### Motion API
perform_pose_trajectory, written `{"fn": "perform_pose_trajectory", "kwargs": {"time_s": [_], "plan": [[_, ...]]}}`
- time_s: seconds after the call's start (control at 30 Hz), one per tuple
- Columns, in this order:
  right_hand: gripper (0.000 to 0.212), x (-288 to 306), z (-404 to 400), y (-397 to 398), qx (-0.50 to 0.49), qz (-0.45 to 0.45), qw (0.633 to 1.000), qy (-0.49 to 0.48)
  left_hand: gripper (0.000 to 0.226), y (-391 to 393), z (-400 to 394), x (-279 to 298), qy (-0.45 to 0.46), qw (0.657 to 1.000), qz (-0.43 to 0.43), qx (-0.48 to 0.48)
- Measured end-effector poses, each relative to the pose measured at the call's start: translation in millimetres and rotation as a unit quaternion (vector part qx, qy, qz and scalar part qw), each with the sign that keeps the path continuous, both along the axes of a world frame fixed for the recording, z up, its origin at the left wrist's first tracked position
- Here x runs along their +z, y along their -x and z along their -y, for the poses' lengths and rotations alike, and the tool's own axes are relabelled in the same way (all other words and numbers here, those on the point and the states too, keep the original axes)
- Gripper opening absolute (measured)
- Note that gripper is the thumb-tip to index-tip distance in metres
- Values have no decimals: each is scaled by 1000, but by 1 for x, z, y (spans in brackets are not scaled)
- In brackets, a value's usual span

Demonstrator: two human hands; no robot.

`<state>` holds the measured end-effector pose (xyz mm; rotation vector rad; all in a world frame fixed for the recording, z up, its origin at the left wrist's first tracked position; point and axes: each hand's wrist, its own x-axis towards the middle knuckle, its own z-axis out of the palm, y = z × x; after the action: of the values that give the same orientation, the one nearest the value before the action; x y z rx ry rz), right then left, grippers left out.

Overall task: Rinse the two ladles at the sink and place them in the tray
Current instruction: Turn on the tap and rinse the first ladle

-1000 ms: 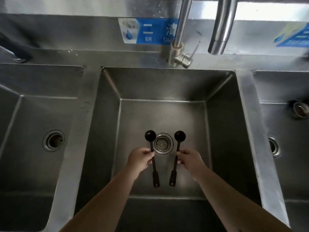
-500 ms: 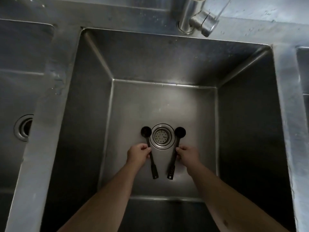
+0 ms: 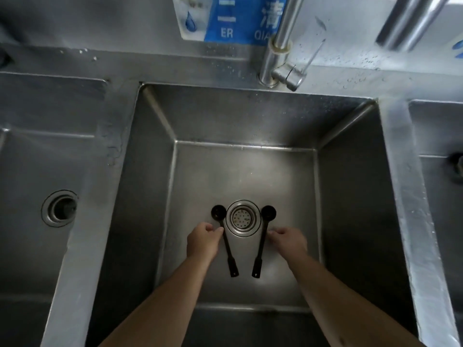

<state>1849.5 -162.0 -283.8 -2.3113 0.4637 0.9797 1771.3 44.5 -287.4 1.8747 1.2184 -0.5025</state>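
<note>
Two black ladles lie on the floor of the middle sink [image 3: 350, 196], one on each side of the drain strainer [image 3: 242, 217], bowls away from me. The handle of the left ladle [image 3: 228, 251] runs past my left hand [image 3: 204, 242], whose loosely curled fingertips touch it from the left without wrapping it. My right hand [image 3: 288, 240] sits just right of the right ladle [image 3: 260, 249], fingertips at the handle and not closed around it. No tray is in view.
A steel faucet [image 3: 278, 61] with its lever stands at the back rim, with no water running. A second spout [image 3: 411, 23] hangs at the upper right. Further basins lie to the left [image 3: 60, 209] and right [image 3: 441, 171].
Both hands, closed over the ladle handles before, have slid outward and now rest beside them. The ladles lie beside the drain. The camera view has shifted.
</note>
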Motion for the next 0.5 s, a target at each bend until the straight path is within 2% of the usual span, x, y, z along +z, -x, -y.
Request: {"fn": "perform_pose_trajectory", "kwargs": {"time_s": [0.17,0.33,0.4,0.43,0.5], "plan": [[26,109,-18,-58,-23,83,995,-59,51,-51,-6,88,15,990,133,-43],[26,227,-46,-146,-30,254,959,-119,59,-149,-8,199,-23,946,299,-123],[27,252,-59,-179,-32,293,948,-122,68,-186,-6,231,-17,931,340,-134],[37,262,-65,-193,-34,301,945,-126,74,-202,-6,245,-19,924,354,-141],[45,271,-77,-218,-21,284,951,-123,80,-231,-6,264,-40,918,363,-155]]}}
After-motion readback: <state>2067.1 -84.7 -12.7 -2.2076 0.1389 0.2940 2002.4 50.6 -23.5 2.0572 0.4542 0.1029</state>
